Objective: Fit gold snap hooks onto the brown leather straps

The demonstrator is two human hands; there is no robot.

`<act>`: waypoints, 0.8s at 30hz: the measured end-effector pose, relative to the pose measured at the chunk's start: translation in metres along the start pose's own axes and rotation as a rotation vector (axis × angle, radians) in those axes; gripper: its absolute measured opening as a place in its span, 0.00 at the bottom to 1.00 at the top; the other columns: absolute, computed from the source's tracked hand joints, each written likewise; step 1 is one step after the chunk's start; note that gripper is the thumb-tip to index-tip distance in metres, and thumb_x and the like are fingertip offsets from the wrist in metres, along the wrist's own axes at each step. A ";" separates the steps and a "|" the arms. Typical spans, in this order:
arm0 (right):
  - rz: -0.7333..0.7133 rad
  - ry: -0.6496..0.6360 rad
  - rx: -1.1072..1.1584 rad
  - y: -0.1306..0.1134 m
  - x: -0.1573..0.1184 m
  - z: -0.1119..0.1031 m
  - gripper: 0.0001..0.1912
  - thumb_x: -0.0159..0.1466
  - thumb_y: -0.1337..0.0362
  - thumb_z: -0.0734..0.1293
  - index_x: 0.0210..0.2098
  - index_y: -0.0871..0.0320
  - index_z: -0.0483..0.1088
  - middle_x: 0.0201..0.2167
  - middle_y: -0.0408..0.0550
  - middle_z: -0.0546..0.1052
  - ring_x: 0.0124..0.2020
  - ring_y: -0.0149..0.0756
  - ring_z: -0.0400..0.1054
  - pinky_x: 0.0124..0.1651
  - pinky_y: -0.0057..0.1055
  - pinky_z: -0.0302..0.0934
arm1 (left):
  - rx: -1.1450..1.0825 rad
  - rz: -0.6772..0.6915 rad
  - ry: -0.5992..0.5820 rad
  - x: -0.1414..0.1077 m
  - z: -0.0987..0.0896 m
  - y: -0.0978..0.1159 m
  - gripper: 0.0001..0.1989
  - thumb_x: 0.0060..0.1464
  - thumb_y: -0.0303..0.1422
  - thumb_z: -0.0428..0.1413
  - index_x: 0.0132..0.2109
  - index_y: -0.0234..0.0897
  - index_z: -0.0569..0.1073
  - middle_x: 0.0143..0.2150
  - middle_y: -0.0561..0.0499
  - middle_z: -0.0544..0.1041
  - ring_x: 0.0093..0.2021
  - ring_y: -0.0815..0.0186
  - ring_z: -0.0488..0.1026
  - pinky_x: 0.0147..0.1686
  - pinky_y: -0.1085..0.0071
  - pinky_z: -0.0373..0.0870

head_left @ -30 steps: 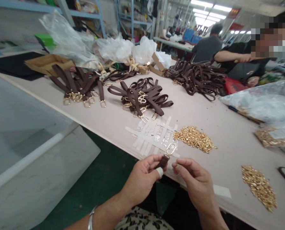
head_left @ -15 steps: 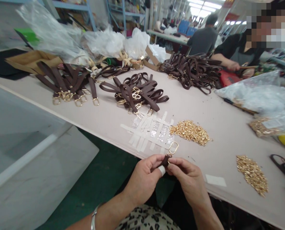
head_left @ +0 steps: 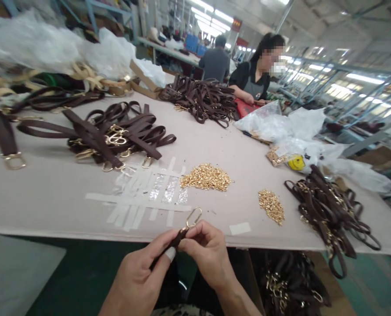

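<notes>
A dark brown strap [head_left: 168, 251] with a gold oval ring [head_left: 194, 217] at its end is held just off the table's front edge. My left hand [head_left: 142, 274], with a white wrap on its thumb, is closed round the strap. The fingers of my right hand [head_left: 208, 254] pinch the strap's end close to the ring; any small part between them is hidden. Beyond my hands lies a pile of small gold metal pieces [head_left: 206, 177], with a smaller pile [head_left: 271, 206] to its right.
Brown straps with gold hardware [head_left: 116, 134] lie at left, more [head_left: 202, 96] at the back and others [head_left: 330, 210] at right. Tape strips [head_left: 142, 197] cover the table's front. Plastic bags [head_left: 294, 127] sit at right. A box of straps [head_left: 290, 281] is below; a person [head_left: 254, 79] works opposite.
The view has swung to the right, so the right strap pile and the box below now show. My hands still hold the strap, which now slants more, and its ring leans to the right.
</notes>
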State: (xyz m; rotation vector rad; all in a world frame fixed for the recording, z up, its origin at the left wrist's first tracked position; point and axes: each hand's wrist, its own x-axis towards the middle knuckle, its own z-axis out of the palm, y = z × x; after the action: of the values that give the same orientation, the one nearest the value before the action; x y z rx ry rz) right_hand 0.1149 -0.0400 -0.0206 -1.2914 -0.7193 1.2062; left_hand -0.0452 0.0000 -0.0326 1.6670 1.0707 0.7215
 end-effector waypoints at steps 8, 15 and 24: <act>-0.118 0.076 -0.247 -0.016 -0.009 -0.038 0.08 0.58 0.61 0.73 0.32 0.55 0.69 0.28 0.40 0.78 0.29 0.33 0.72 0.34 0.28 0.65 | -0.294 -0.149 -0.129 0.005 0.026 0.015 0.19 0.58 0.39 0.55 0.55 0.45 0.76 0.44 0.49 0.83 0.35 0.61 0.80 0.31 0.71 0.78; -0.404 0.601 -1.333 -0.035 0.010 -0.185 0.11 0.66 0.61 0.62 0.43 0.58 0.73 0.37 0.51 0.79 0.37 0.41 0.72 0.42 0.37 0.65 | -0.372 -0.341 -0.115 0.008 0.023 0.003 0.28 0.55 0.48 0.59 0.59 0.40 0.75 0.42 0.47 0.83 0.34 0.63 0.76 0.31 0.73 0.72; -0.394 0.457 -1.736 -0.040 0.029 -0.212 0.11 0.67 0.69 0.60 0.43 0.57 0.73 0.38 0.53 0.80 0.43 0.44 0.70 0.48 0.37 0.60 | -0.592 -0.517 -0.114 0.007 0.027 -0.016 0.27 0.40 0.48 0.69 0.48 0.43 0.82 0.41 0.49 0.85 0.43 0.54 0.78 0.39 0.69 0.77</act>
State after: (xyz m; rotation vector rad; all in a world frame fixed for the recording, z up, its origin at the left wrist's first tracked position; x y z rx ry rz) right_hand 0.3296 -0.0752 -0.0313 -2.4417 -1.6512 -0.3757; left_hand -0.0245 -0.0027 -0.0571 0.8660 1.0193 0.5216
